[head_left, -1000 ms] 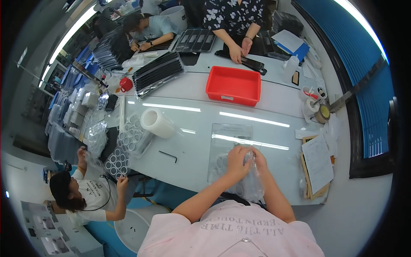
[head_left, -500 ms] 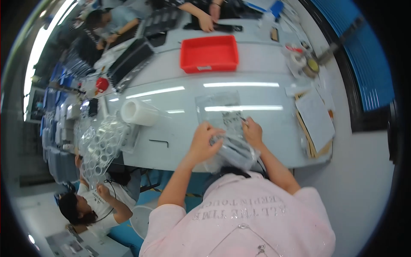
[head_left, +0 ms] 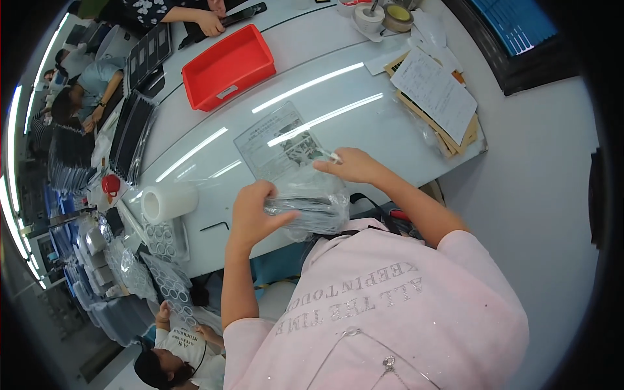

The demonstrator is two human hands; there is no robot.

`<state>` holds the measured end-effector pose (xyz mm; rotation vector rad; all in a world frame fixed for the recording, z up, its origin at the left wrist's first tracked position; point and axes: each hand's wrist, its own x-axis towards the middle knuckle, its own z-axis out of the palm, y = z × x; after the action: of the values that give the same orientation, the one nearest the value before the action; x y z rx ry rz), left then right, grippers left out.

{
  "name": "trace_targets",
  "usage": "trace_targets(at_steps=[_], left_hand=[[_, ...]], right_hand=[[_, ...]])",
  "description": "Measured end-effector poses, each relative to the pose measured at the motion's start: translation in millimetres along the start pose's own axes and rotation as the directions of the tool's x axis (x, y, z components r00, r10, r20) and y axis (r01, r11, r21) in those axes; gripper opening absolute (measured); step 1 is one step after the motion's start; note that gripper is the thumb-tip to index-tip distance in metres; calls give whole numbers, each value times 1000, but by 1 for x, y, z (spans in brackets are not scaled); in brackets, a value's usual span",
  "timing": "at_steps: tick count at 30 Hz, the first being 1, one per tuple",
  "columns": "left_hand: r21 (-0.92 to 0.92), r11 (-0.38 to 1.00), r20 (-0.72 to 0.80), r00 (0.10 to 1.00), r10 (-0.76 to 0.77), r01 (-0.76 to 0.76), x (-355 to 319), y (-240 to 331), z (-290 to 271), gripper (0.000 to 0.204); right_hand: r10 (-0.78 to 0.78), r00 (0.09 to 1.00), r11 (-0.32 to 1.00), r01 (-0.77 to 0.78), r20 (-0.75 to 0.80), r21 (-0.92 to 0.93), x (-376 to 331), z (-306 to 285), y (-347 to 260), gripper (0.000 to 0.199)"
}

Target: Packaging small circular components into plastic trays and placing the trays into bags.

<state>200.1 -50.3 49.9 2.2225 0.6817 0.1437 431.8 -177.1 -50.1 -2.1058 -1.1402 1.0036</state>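
Observation:
A clear plastic bag with a stack of flat grey pieces inside is at the table's front edge, close to my body. My left hand grips its left side, the thumb lying across the top and the fingers mostly hidden. At the bag's far right edge is my right hand, fingers closed. A small whitish tip sticks out between its thumb and forefinger; what it belongs to I cannot make out. Just beyond the bag lies a printed sheet with pictures, flat on the table and partly covered by glare.
A red bin stands at the far side. To the left are a white roll and a black hex key. Papers and tape rolls lie right. Co-workers' hands show at the far edge.
The view has turned, so the table slants and the red bin appears further left. Both hands stay at the bag, my right hand closer to its top edge. A lower-left co-worker has moved the clear ringed sheet.

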Motion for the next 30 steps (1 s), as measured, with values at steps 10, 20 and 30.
trace_targets(at_steps=[10,20,30], left_hand=[[436,823,334,915,227,-363,15,35,15,72],[267,956,156,985,80,-120,22,-49,-39,62],[-378,704,-360,605,-710,601,11,-202,-28,78]], right_hand=[[-72,831,795,-286,551,536,-29,-11,-29,47],[291,915,887,-368,280,279,-5,22,107,37],[232,934,912,-306,271,272,-3,-13,76,37]])
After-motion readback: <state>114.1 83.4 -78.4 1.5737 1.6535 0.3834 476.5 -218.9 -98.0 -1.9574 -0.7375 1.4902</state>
